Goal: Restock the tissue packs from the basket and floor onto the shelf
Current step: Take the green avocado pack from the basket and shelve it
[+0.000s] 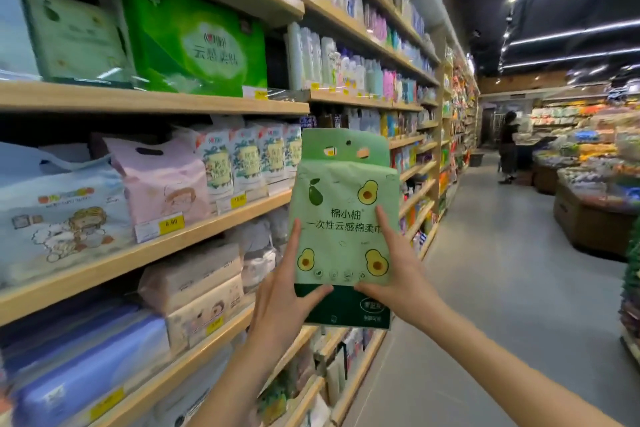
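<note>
Pale green plastic, printed with avocados and a dark green band along its base — that is the soft tissue pack (343,229) we hold upright in front of us, out in the aisle and clear of the wooden shelving (152,99) on our left. Our left hand (284,291) clasps its lower left edge, thumb across the dark band and fingers up the side; our right hand (398,270) mirrors it on the lower right, one finger reaching up the printed face. Both hands are closed on the pack, and it touches no shelf.

We judge this as the carry-and-aim step: one pack in hand, not yet placed. A matching pale avocado-print pack (74,35) sits on the upper shelf beside a bright green tissue bag (197,42), so that seems the likely slot.

Several things could go wrong from here. Our grip sits low while the pack's cut-out handle flap (346,146) stands free above, so the soft bag may fold or tip over as we lift it. The gap on that shelf looks tight; pushing in at an angle could nudge the bright green bag toward the shelf's lip. The yellow price tags (171,222) on the shelf edges could also catch the flap — or be knocked loose.
</note>
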Demonstrator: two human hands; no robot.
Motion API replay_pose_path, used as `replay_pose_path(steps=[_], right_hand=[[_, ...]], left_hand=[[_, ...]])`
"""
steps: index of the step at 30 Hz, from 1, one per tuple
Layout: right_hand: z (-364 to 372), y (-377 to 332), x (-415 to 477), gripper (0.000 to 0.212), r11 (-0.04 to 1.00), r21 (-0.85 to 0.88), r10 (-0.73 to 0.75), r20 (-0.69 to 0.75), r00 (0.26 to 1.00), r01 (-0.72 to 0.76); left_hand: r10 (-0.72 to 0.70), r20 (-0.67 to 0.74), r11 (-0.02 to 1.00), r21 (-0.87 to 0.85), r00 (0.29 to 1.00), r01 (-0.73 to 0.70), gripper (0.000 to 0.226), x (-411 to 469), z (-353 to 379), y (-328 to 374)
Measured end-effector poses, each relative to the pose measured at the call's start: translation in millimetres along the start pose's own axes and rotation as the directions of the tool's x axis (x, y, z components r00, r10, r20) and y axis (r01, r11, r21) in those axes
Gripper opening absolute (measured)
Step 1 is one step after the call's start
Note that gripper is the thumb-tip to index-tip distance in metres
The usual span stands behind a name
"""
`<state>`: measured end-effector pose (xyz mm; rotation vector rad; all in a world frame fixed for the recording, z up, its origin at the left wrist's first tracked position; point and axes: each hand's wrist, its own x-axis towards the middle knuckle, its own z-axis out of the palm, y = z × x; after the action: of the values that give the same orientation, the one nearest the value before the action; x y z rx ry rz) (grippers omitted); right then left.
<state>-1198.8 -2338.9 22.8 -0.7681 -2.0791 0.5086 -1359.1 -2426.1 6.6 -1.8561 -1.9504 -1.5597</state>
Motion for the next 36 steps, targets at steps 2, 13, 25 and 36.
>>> replay_pose_path(steps=[2, 13, 25, 36], right_hand=[[-13.6, -3.5, 18.4, 0.114, 0.998, -0.017, -0.054, 0.003, 0.999, 0.054], [-2.0, -53.3, 141.6, 0.114, 0.946, 0.096, -0.313, 0.019, 0.95, 0.31], [34.9, -149.6, 290.7, 0.116, 0.81, 0.185, -0.548, -0.099, 0.83, 0.557], [64.4, -215.0, 378.8, 0.114, 0.592, 0.297, -0.692, -0.289, 0.662, 0.749]], left_hand=[[0.03, -0.032, 0.999, 0.034, 0.999, -0.028, 0.103, 14.4, -2.7, 9.7], [0.137, -0.255, 0.975, 0.207, 0.957, -0.084, 0.101, 103.1, -68.0, 1.1], [0.318, -0.436, 0.881, 0.464, 0.842, -0.092, 0.099, 209.5, -184.9, -1.8], [0.512, -0.485, 0.646, 0.761, 0.71, 0.054, 0.096, 268.3, -256.2, 6.7]])
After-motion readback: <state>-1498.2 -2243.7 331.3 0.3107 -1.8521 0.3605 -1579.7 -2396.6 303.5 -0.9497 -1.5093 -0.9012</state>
